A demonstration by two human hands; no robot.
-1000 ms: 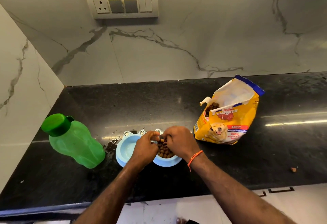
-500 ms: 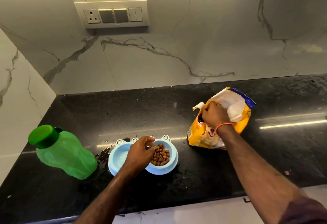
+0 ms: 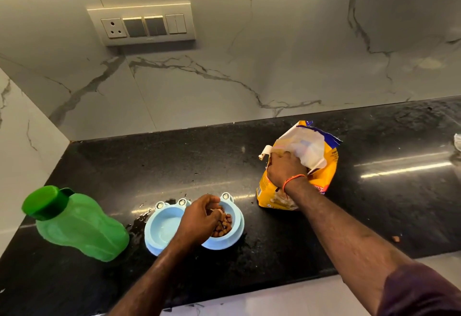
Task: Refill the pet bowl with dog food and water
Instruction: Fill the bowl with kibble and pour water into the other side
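A light blue double pet bowl [image 3: 159, 228] sits on the black counter near the front edge. Its right cup holds brown kibble [image 3: 223, 226]; the left cup looks wet. My left hand [image 3: 199, 218] rests over the divide, fingers curled above the kibble with a few pieces at the fingertips. The yellow dog food bag [image 3: 321, 168] lies to the right, mouth open. My right hand [image 3: 284, 168] is pushed into that opening, its fingers hidden inside. A green water bottle [image 3: 77, 226] with its cap on lies on its side at the left.
Water is spilled on the black counter [image 3: 174, 166] just left of and behind the bowl. One stray kibble piece [image 3: 395, 239] lies near the front edge at right. Marble walls close off the back and left, with a switch panel [image 3: 143, 25] above.
A second ago both hands were together over the kibble cup. My right hand has since moved to the bag and gone into its opening. My left hand stays at the bowl.
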